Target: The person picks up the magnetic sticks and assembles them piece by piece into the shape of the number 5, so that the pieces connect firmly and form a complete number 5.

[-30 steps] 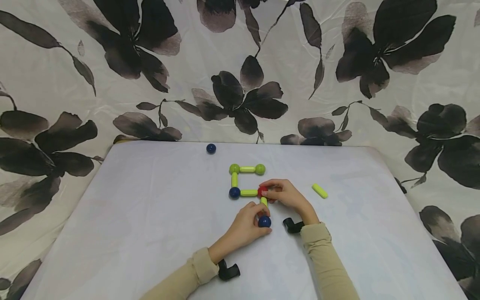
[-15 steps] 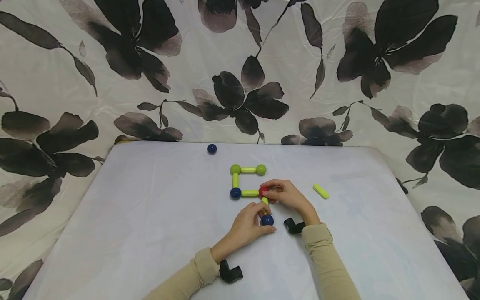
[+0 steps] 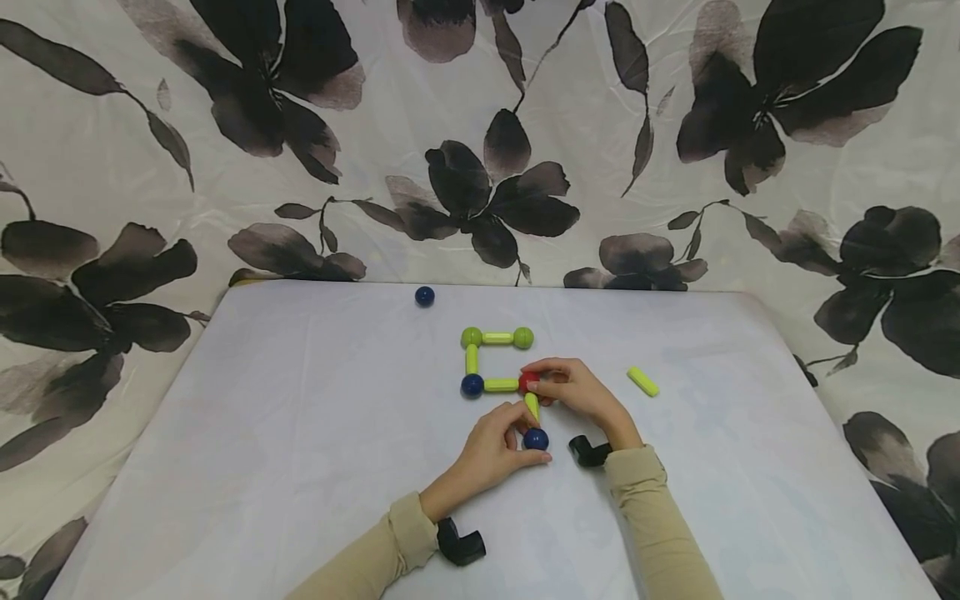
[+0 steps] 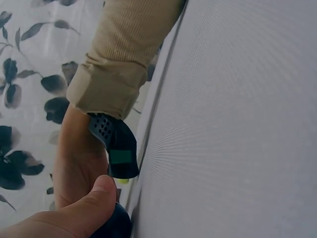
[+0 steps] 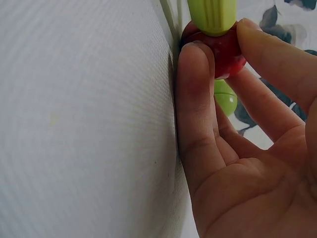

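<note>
My right hand [image 3: 577,392] pinches a red ball [image 5: 230,52] between thumb and fingers. Two yellow-green rods meet at that ball: one [image 3: 501,385] leads left to a blue ball [image 3: 472,385], the other [image 3: 532,405] slants toward me to another blue ball [image 3: 536,439]. Around this nearer ball my left hand [image 3: 491,446] curls, thumb on the near side and fingertips at its far side by the rod. In the left wrist view the thumb covers part of that blue ball [image 4: 118,223]. From the left blue ball a rod [image 3: 472,359] runs back to a green ball [image 3: 471,337].
At the back, a rod [image 3: 497,338] joins the corner green ball to a second green ball [image 3: 523,337]. A loose yellow-green rod [image 3: 642,382] lies to the right. One loose blue ball [image 3: 424,297] sits near the far edge of the white table [image 3: 300,400]. Black wrist cameras protrude beside both cuffs.
My left hand has shifted the near blue ball slightly right and away from me, and its thumb extends farther past the ball. The right hand keeps its hold on the red ball.
</note>
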`<state>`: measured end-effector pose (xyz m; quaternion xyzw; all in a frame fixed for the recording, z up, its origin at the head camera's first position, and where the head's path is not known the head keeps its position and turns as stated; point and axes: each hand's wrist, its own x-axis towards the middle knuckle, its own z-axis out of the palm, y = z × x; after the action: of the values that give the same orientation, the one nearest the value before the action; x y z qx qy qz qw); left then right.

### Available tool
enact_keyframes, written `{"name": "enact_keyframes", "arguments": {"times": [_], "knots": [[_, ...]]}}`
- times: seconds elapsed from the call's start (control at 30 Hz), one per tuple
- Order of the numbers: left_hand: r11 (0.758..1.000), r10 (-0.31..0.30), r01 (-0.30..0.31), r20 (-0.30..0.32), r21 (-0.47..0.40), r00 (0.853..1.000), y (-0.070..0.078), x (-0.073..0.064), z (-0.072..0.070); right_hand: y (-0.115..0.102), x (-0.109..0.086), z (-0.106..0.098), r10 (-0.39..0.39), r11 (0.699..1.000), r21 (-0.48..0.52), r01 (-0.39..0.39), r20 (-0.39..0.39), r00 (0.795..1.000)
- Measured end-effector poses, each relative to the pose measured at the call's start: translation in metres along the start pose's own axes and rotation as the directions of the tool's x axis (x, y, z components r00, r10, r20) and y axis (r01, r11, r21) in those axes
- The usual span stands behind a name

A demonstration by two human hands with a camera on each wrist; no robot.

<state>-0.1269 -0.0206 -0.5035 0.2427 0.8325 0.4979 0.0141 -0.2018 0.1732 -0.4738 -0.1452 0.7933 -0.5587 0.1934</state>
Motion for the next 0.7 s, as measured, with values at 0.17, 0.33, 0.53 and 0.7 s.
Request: {"name": "enact_keyframes", "arguments": {"times": [0.17, 0.33, 0.53, 0.7], "knots": [[1.000, 0.018, -0.018, -0.011, -0.002, 1.000, 0.000, 0.000, 0.001, 0.001, 0.001, -0.001, -0.008, 1.000, 0.018, 0.008, 0.009, 1.000], [0.999, 0.031, -0.031, -0.018, 0.030, 0.999, 0.000, 0.000, 0.001, -0.001, 0.001, 0.000, -0.001, 0.999, 0.032, 0.001, 0.013, 1.000], [0.992, 0.080, -0.079, -0.008, 0.101, 0.997, 0.003, 0.000, 0.000, -0.021, -0.007, 0.001, 0.016, 1.000, 0.018, -0.016, 0.025, 1.000], [0.981, 0.123, -0.126, 0.026, 0.148, 0.992, 0.002, -0.001, 0.000, -0.025, -0.009, 0.002, 0.004, 1.000, 0.008, -0.004, 0.026, 1.000]]}}
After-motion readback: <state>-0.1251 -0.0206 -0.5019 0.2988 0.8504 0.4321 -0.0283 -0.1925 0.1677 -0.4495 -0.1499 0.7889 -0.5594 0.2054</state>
